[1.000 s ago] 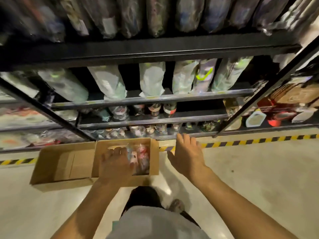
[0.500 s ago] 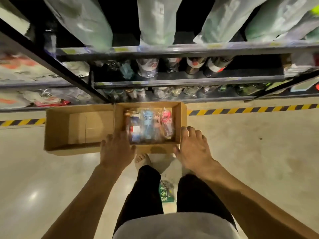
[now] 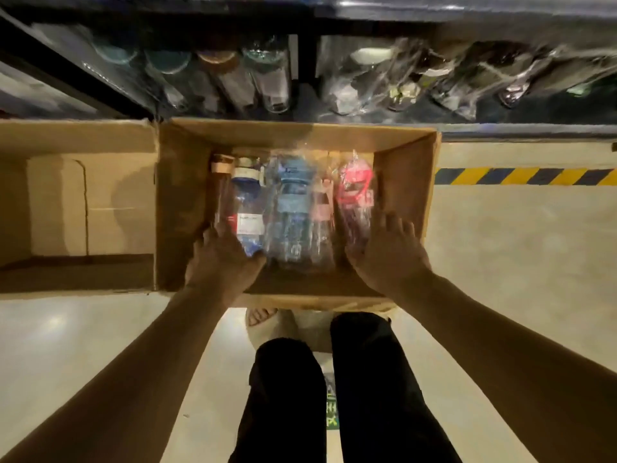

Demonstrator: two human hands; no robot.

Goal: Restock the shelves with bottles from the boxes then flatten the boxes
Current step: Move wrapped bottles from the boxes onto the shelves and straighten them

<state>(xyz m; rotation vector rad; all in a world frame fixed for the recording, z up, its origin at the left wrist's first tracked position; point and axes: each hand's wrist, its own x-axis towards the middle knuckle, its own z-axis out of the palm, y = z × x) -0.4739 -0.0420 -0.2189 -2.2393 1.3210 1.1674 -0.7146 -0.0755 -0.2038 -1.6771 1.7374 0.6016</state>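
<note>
An open cardboard box (image 3: 300, 133) stands on the floor below the shelf. Several plastic-wrapped bottles lie in it side by side: a clear one with a blue label (image 3: 247, 208), one with a blue lid (image 3: 293, 202) and one with a red lid (image 3: 354, 188). My left hand (image 3: 220, 262) is inside the box, fingers and thumb around the base of the blue-label bottle. My right hand (image 3: 389, 253) reaches in with fingers spread, touching the base of the red-lid bottle. The bottom shelf (image 3: 267, 78) holds a row of glass and wrapped bottles.
An empty open cardboard box (image 3: 66, 212) sits against the left side of the filled one. Yellow-black tape (image 3: 521, 176) runs along the floor at the shelf foot. My legs (image 3: 334, 396) and a foot (image 3: 262, 317) stand right behind the box.
The view has dropped close to the box. Both hands went from the box's near edge down inside it onto the bottles.
</note>
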